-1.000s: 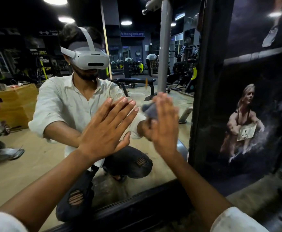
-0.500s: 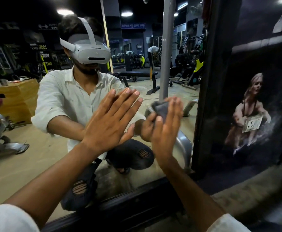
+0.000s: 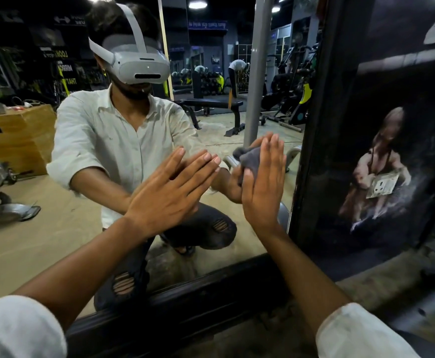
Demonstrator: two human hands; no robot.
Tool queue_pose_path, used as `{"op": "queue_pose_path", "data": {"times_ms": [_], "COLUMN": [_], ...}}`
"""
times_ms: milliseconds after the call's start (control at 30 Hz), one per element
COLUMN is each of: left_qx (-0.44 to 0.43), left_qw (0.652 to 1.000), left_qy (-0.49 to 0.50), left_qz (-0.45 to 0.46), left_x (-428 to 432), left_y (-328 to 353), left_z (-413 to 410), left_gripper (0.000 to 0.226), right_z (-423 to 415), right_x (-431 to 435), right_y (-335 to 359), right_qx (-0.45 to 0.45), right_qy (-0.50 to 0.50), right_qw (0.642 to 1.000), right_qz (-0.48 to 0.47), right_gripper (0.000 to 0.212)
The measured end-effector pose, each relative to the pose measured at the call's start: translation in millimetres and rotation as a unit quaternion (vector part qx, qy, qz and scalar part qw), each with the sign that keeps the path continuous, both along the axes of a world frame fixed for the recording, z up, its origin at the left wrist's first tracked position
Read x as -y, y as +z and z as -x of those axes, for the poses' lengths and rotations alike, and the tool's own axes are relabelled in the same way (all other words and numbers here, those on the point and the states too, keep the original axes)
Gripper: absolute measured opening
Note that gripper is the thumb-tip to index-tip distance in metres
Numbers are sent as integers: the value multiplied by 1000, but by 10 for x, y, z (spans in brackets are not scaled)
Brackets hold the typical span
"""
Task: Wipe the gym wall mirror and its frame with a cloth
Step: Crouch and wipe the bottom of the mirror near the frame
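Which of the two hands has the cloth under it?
The right hand: its straight fingers press the grey cloth on the mirror, near the black frame. The left hand rests flat on the mirror itself.

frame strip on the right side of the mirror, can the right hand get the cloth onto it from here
Probably yes. The right hand presses the cloth flat on the mirror glass close beside the black upright frame. Only bare glass lies between them, so a sideways slide should do.
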State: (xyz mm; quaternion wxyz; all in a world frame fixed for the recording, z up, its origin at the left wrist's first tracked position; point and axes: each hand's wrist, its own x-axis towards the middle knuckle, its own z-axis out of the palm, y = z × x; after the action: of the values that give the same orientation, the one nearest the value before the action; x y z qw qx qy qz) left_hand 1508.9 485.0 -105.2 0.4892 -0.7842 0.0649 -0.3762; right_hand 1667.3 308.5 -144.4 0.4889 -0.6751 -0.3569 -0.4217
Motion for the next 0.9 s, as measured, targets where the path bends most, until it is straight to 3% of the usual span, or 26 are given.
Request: {"op": "queue_pose_path", "data": {"times_ms": [167,267,367,467,567,800,900], "left_qx": [-8,-30,10,54,35,27,1], "left_qw": [999,999,995,990,988,995,997], "left_qy": [10,-19,-35,-25,-42,-44,-46], "left_qz": [-31,37,90,129,143,81,61], "left_x": [22,10,102,222,249,152,145], "left_y": [-11,-4,-164,-366,-343,-395,-415], "left_z": [77,30,-121,-246,-203,-245,-239], "left_gripper": [64,65,66,68,65,69,66], "right_z": [-42,-203,-283,-305,-312,-277,-270], "right_x": [-74,62,115,168,233,74,61], "right_y": [191,266,283,38,-263,20,-264], "right_qx": [26,5,-33,-44,-68,-46,-68], "right_qy": [-1,-28,-34,-31,-29,-15,-4], "right_qw": [1000,999,996,997,997,995,994], "right_qz": [7,-28,-73,-55,-35,-85,-89], "right_gripper": [65,63,62,63,65,61,58]}}
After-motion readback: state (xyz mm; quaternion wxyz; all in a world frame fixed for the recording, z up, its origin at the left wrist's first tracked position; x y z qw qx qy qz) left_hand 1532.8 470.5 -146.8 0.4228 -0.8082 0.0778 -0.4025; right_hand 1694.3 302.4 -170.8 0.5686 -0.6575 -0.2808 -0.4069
